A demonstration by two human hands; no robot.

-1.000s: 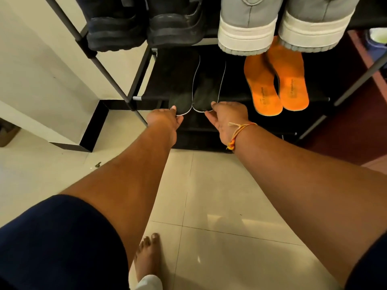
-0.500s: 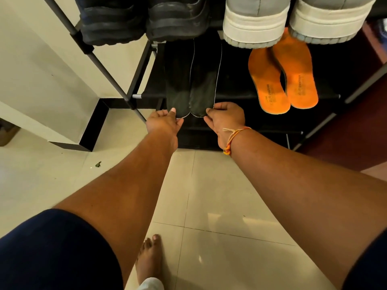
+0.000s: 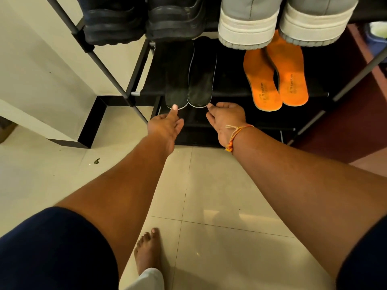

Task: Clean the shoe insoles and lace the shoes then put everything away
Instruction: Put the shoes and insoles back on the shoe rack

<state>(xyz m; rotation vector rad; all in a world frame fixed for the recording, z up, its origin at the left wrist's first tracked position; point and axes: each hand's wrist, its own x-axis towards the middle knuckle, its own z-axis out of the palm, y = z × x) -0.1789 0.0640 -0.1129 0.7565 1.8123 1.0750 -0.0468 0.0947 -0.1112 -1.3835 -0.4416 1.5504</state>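
Observation:
Two black insoles [image 3: 189, 78] lie side by side on the middle shelf of the black shoe rack [image 3: 230, 94], heels at the front edge. My left hand [image 3: 165, 124] touches the heel of the left one with its thumb tip. My right hand [image 3: 227, 118] hovers just right of the other heel, fingers loosely curled and holding nothing. Two orange insoles [image 3: 276, 78] lie on the same shelf to the right. On the shelf above stand a black pair of shoes [image 3: 144, 17] and a grey and white pair [image 3: 287, 19].
A cream wall with a black skirting [image 3: 92, 122] stands left of the rack. Pale floor tiles [image 3: 219, 206] run below, with my bare foot [image 3: 147, 250] on them. A maroon mat [image 3: 351, 122] lies at the right. A blue bucket [image 3: 377, 36] shows at the far right edge.
The black insoles slid further back onto the shelf and closed up together. Both hands let go of the heels and drew back slightly; only my left thumb still touches.

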